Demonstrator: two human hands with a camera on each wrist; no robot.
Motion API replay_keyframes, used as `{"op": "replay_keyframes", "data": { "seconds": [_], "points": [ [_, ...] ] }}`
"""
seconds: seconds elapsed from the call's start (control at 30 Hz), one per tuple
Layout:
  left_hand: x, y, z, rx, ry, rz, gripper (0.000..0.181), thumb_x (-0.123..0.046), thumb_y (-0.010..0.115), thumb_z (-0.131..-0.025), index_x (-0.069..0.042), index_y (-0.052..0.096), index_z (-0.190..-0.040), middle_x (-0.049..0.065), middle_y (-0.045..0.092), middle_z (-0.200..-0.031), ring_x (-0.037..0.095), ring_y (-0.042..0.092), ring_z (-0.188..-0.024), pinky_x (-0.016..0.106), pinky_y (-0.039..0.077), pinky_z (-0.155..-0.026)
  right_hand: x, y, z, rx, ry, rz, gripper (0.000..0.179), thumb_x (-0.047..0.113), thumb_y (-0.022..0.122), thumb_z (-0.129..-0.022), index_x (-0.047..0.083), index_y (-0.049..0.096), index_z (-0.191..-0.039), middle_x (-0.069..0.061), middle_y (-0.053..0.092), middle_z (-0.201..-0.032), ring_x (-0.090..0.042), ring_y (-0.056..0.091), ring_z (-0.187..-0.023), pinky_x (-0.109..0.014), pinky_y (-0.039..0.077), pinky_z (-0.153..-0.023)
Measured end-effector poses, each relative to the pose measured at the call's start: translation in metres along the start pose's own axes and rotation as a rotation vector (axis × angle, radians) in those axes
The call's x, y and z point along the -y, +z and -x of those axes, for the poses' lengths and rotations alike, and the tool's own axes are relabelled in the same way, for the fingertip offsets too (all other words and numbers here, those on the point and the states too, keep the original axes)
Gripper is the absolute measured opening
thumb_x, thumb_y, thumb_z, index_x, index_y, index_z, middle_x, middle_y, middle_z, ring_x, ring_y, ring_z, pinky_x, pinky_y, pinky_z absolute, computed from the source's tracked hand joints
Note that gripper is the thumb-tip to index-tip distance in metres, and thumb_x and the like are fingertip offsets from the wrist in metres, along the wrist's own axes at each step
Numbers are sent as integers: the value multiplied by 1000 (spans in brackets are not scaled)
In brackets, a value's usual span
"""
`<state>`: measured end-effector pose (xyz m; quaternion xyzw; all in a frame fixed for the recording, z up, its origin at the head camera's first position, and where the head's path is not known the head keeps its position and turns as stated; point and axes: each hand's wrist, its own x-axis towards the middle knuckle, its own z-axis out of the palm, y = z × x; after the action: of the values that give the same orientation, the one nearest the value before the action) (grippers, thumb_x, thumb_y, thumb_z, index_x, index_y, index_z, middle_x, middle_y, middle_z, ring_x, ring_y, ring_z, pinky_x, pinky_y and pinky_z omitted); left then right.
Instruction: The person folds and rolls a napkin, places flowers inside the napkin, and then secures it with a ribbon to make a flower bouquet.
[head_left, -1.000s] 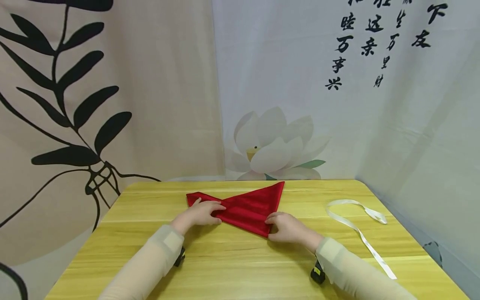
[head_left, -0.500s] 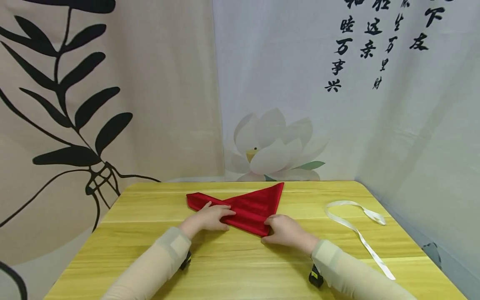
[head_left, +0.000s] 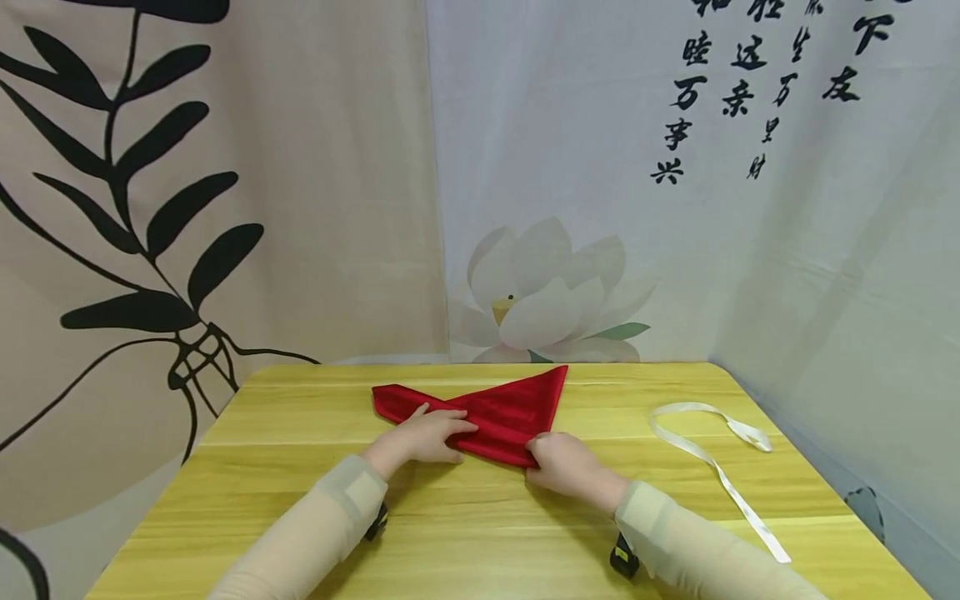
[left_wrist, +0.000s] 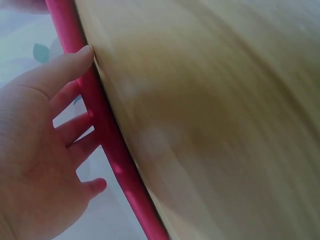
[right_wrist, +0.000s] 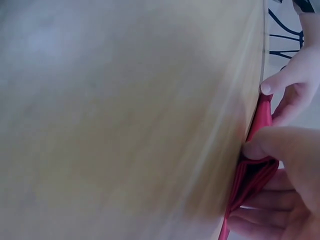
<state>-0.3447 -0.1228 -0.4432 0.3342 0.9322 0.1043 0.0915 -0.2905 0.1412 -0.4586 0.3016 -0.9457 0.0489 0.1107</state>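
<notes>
Two grips are set along the near edge of one folded, glossy red cloth (head_left: pixel 510 412), which is laid on the far part of the worktop (head_left: pixel 487 542). By the right grip (head_left: pixel 567 465), the near right corner is pinched; in the right wrist view, stacked layers are seen gaping between thumb and curled fingers. By the left grip (head_left: pixel 423 435), the cloth is only touched: its fingers are spread over the middle of the near edge, with the thumb held apart from them against the fold.

From both grips the cloth is extended forward. Its long axis is run crosswise, with the near edge slanted from far left to near right. The narrow, blunt left end is placed ahead and left of the left grip, which is nearer to it; the broad end, drawn to a far point, is faced by the right grip. Well to the right, a white ribbon (head_left: pixel 742 502) is left untouched.
</notes>
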Motion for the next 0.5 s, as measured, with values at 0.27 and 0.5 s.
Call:
{"op": "replay_keyframes", "data": {
  "seconds": [0.27, 0.5],
  "points": [
    [-6, 0, -3, 1, 22, 0, 54, -33, 70, -88, -20, 55, -139, 7, 40, -150, 25, 33, -139, 62, 11, -110, 3, 1, 2, -17, -54, 78, 25, 16, 72, -79, 13, 51, -66, 3, 49, -59, -18, 55, -53, -35, 47, -52],
    [-10, 4, -10, 11, 47, -3, 54, -35, 68, -90, -23, 53, -140, 2, 38, -152, 25, 30, -141, 63, 11, -109, 3, 1, 4, -97, -132, 120, 21, 12, 68, -82, 11, 52, -68, -1, 51, -58, -21, 59, -53, -35, 49, -50]
  ]
}}
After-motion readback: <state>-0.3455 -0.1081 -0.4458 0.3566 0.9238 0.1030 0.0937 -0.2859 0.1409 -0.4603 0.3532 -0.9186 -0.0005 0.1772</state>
